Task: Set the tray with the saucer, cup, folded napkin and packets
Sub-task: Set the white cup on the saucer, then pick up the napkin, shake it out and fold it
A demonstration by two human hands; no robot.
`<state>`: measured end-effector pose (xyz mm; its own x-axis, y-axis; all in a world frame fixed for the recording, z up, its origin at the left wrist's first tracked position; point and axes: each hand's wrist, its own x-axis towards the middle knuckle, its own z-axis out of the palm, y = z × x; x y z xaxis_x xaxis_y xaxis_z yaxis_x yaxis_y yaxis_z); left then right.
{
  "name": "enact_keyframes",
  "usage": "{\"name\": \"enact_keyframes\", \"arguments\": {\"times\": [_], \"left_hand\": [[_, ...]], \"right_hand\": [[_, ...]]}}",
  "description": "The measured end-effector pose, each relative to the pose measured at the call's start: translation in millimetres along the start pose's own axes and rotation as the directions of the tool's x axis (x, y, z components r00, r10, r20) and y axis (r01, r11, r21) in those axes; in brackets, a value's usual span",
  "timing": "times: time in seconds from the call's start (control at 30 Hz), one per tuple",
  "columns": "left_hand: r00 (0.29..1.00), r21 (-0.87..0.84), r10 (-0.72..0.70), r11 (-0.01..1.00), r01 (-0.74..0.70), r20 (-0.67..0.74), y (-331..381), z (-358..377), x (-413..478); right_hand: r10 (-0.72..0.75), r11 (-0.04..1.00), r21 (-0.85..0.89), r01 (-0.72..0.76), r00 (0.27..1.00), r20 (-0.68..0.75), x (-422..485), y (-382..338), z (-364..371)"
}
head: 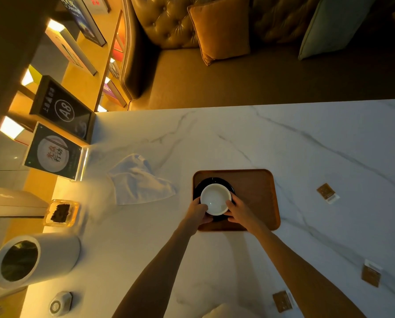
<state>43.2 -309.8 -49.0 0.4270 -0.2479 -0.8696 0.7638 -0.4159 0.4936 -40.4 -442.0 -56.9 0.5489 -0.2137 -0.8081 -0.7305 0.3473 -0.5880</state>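
Your left hand (197, 212) and right hand (240, 213) gripped the round, smooth white cup (215, 199), fingers curled on its sides; it looked empty, over the dark saucer (200, 184) on the rounded wooden tray (258, 193), crumpled napkin (139, 180) left on the marble tabletop (306, 145).

White cylindrical bin (34, 260) (dark-lined) near glass ashtray (61, 212)

One wooden tray (256, 191) lies on the marble table (283, 138). On the tray: one dark saucer (197, 185) and one white cup (215, 199), with two hands, left (197, 213) and right (241, 213). Left of the tray: one white napkin (139, 181). Right of the tray: three brown packets (326, 191) (371, 275) (282, 301), possibly more out of frame
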Motion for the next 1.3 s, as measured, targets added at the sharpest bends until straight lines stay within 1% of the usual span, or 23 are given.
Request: {"name": "enact_keyframes", "arguments": {"times": [0.17, 0.3, 0.47, 0.6, 0.7, 0.83, 0.97, 1.1, 1.2, 1.3], "left_hand": [[1.0, 0.006, 0.003, 1.0, -0.003, -0.006, 0, 1, 0], [1.0, 0.019, 0.0, 1.0, 0.0, 0.003, 0, -1, 0], [1.0, 0.037, -0.002, 0.999, 0.002, 0.001, 1, -1, -1], [1.0, 0.072, 0.006, 0.997, -0.006, -0.001, 6, 0, -7], [1.0, 0.103, 0.016, 0.995, -0.014, -0.021, 7, -1, -14], [0.999, 0.192, 0.051, 0.98, -0.052, 0.007, 4, -12, -27], [0.995, 0.263, 0.074, 0.963, -0.053, -0.071, -6, -36, -47], [0.98, 0.383, 0.134, 0.921, -0.069, -0.146, -21, -70, -66], [0.965, 0.419, 0.175, 0.905, -0.081, -0.193, -30, -99, -75], [0.946, 0.445, 0.213, 0.891, -0.085, -0.245, -35, -133, -83]], "right_hand": [[0.021, 1.0, 0.02, -0.021, 1.0, -0.002, -1, -1, 1], [0.006, 0.999, -0.032, -0.006, 1.0, 0.002, -3, -1, 0], [0.017, 0.999, -0.048, -0.017, 1.0, 0.004, -6, -3, -1], [0.013, 0.999, -0.048, -0.015, 1.0, -0.026, -9, -5, 1], [-0.009, 0.998, -0.067, 0.002, 0.995, -0.097, -14, -5, 1], [-0.08, 0.985, -0.162, 0.052, 0.981, -0.175, -34, -3, -6], [-0.174, 0.954, -0.284, 0.099, 0.952, -0.253, -62, 4, -12], [-0.289, 0.88, -0.459, 0.123, 0.905, -0.311, -84, 11, -9], [-0.337, 0.846, -0.516, 0.135, 0.885, -0.321, -92, 11, 8], [-0.395, 0.785, -0.595, 0.174, 0.88, -0.264, -91, 2, 38]]}}
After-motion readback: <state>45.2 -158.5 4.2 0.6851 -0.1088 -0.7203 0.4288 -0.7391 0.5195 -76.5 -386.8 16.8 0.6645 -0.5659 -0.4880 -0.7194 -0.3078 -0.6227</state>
